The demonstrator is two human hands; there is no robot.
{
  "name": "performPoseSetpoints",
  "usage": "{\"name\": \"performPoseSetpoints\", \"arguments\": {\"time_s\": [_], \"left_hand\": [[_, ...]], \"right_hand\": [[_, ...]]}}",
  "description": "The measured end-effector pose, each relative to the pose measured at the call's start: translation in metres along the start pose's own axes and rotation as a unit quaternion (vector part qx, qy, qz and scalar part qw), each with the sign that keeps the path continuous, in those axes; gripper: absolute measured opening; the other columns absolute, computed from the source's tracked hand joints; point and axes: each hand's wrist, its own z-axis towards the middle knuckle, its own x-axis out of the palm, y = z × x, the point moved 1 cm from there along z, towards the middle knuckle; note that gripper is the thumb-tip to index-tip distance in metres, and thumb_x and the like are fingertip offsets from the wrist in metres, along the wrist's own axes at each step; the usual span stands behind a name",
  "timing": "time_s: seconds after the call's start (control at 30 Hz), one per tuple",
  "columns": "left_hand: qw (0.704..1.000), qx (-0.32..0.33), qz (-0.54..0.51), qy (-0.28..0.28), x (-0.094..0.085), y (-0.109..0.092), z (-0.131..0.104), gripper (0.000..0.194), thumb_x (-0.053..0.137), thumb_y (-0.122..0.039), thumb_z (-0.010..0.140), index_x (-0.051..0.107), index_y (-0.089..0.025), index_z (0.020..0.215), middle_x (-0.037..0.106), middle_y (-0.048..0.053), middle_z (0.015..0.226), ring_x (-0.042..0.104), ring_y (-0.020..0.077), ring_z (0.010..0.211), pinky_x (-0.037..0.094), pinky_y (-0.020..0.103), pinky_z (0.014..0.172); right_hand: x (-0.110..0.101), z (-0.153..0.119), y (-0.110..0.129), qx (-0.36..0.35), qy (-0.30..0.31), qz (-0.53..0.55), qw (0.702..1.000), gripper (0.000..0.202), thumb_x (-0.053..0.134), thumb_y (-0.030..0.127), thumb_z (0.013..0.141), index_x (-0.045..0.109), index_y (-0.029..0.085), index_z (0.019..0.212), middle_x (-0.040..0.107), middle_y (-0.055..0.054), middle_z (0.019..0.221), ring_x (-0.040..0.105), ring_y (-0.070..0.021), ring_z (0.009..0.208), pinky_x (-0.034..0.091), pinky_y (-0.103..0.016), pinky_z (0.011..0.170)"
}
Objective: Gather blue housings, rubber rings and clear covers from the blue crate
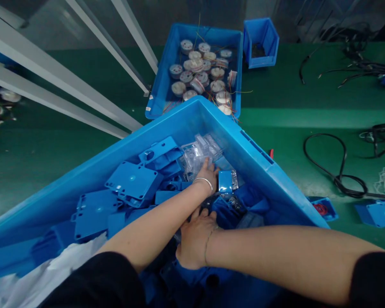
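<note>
My left hand (208, 176), with a silver bangle at the wrist, reaches into a large blue bin (259, 160) and touches a pile of clear plastic pieces (197, 149). Its fingers are spread. Nearer to me, my right hand (197, 237) lies on the bin's contents, fingers apart and pointing away, with a thin bracelet at the wrist. Blue plastic boxes (133, 179) fill the left side of the bin. Just right of my left hand sits a small blue piece in clear wrap (225, 182). What lies under both palms is hidden.
Beyond the bin, a blue tray (151, 100) holds several round white parts with wires, beside a small blue bin (268, 55). White metal posts (57, 81) stand at left. Black cables (335, 171) lie on the green floor at right. White sheeting (64, 267) is at lower left.
</note>
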Motion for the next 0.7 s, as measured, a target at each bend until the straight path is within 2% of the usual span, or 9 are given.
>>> {"name": "performPoseSetpoints", "arguments": {"time_s": [0.1, 0.2, 0.27, 0.37, 0.47, 0.53, 0.63, 0.7], "left_hand": [[0.999, -0.009, 0.036, 0.013, 0.014, 0.009, -0.007, 0.042, 0.055, -0.041, 0.084, 0.053, -0.017, 0.118, 0.052, 0.011, 0.124, 0.043, 0.0278, 0.118, 0.021, 0.054, 0.104], [0.996, -0.034, 0.071, 0.029, 0.022, 0.025, -0.022, 0.041, 0.057, -0.042, 0.079, 0.063, -0.014, 0.108, 0.061, 0.017, 0.107, 0.048, 0.0355, 0.109, 0.016, 0.055, 0.100], [0.994, -0.054, 0.089, 0.031, 0.023, 0.034, -0.036, 0.042, 0.054, -0.044, 0.078, 0.065, -0.014, 0.106, 0.061, 0.020, 0.104, 0.047, 0.0400, 0.105, 0.018, 0.055, 0.094], [0.991, -0.074, 0.109, 0.030, 0.020, 0.040, -0.058, 0.044, 0.049, -0.044, 0.079, 0.063, -0.018, 0.111, 0.059, 0.020, 0.106, 0.046, 0.0393, 0.103, 0.023, 0.051, 0.088], [0.988, -0.088, 0.124, 0.029, 0.014, 0.038, -0.082, 0.042, 0.047, -0.041, 0.079, 0.062, -0.019, 0.112, 0.057, 0.019, 0.104, 0.045, 0.0370, 0.100, 0.027, 0.048, 0.082], [0.987, -0.092, 0.131, 0.028, 0.010, 0.035, -0.099, 0.038, 0.046, -0.035, 0.080, 0.062, -0.018, 0.110, 0.057, 0.019, 0.102, 0.045, 0.0363, 0.098, 0.029, 0.047, 0.079], [0.986, -0.090, 0.137, 0.030, 0.012, 0.033, -0.128, 0.031, 0.042, -0.022, 0.081, 0.066, -0.017, 0.100, 0.057, 0.018, 0.098, 0.048, 0.0347, 0.095, 0.031, 0.046, 0.077], [0.985, -0.101, 0.137, 0.034, 0.019, 0.034, -0.146, 0.031, 0.041, -0.019, 0.081, 0.067, -0.015, 0.098, 0.059, 0.019, 0.093, 0.050, 0.0339, 0.090, 0.032, 0.045, 0.074]], "right_hand": [[-0.002, -0.020, 0.003, -0.019, 0.023, -0.039, 0.999, 0.066, 0.058, 0.041, 0.074, 0.038, 0.017, 0.133, 0.038, -0.024, 0.132, 0.045, -0.0406, 0.110, 0.037, -0.057, 0.082], [0.009, -0.037, 0.008, -0.099, 0.008, -0.046, 0.994, 0.072, 0.057, 0.044, 0.075, 0.031, 0.020, 0.137, 0.034, -0.024, 0.135, 0.044, -0.0403, 0.110, 0.035, -0.058, 0.084], [0.019, -0.044, 0.009, -0.151, 0.004, -0.059, 0.987, 0.073, 0.058, 0.044, 0.076, 0.028, 0.023, 0.139, 0.033, -0.022, 0.137, 0.043, -0.0402, 0.112, 0.035, -0.057, 0.085], [0.031, -0.047, 0.008, -0.198, 0.003, -0.084, 0.977, 0.069, 0.057, 0.044, 0.078, 0.028, 0.025, 0.138, 0.036, -0.020, 0.135, 0.043, -0.0394, 0.113, 0.035, -0.055, 0.086], [0.030, -0.049, 0.004, -0.252, -0.012, -0.101, 0.962, 0.063, 0.054, 0.043, 0.080, 0.034, 0.022, 0.136, 0.042, -0.019, 0.130, 0.044, -0.0383, 0.109, 0.036, -0.054, 0.084], [0.027, -0.051, 0.001, -0.309, -0.015, -0.102, 0.946, 0.064, 0.056, 0.040, 0.077, 0.038, 0.018, 0.134, 0.051, -0.018, 0.120, 0.047, -0.0352, 0.103, 0.038, -0.052, 0.082], [0.031, -0.052, -0.008, -0.339, 0.021, -0.113, 0.934, 0.063, 0.060, 0.035, 0.073, 0.043, 0.017, 0.130, 0.059, -0.015, 0.104, 0.051, -0.0304, 0.093, 0.041, -0.050, 0.079], [0.042, -0.049, -0.016, -0.339, 0.053, -0.154, 0.926, 0.061, 0.059, 0.039, 0.073, 0.046, 0.020, 0.129, 0.057, -0.017, 0.113, 0.049, -0.0339, 0.101, 0.036, -0.058, 0.085]]}}
